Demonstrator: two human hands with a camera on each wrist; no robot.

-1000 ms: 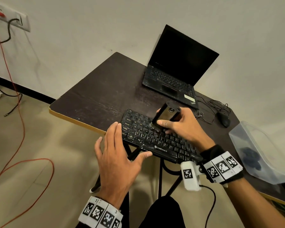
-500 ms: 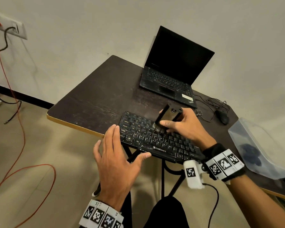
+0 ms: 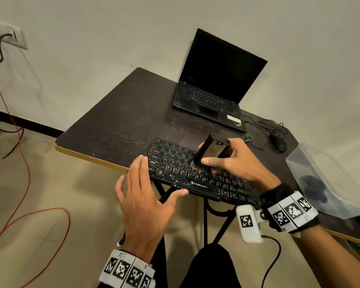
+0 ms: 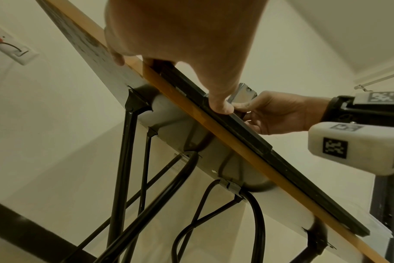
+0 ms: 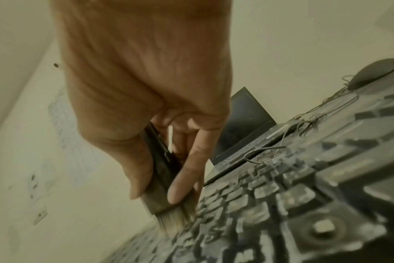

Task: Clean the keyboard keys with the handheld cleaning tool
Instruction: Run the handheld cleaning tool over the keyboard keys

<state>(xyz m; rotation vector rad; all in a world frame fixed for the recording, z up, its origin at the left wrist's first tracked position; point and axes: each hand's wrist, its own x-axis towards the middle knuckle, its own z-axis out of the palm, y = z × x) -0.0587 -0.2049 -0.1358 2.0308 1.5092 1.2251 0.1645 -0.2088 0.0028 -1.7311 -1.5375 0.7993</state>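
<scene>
A black keyboard lies along the near edge of the dark table. My right hand grips a black brush block, tilted, its pale bristles down on the middle keys. In the right wrist view the thumb and fingers clamp the brush and the bristles touch the dusty keyboard. My left hand lies flat with straight fingers on the keyboard's left end, thumb against its front edge. In the left wrist view that thumb presses the keyboard's front edge.
An open black laptop stands at the back of the table. A black mouse with tangled cable lies right of it. A clear plastic tub sits at the table's right end. Black table legs and red floor cable are below.
The right hand has swept the brush a little leftward and nearer across the keys. The left hand stays on the keyboard's left end. The head view has shifted slightly.
</scene>
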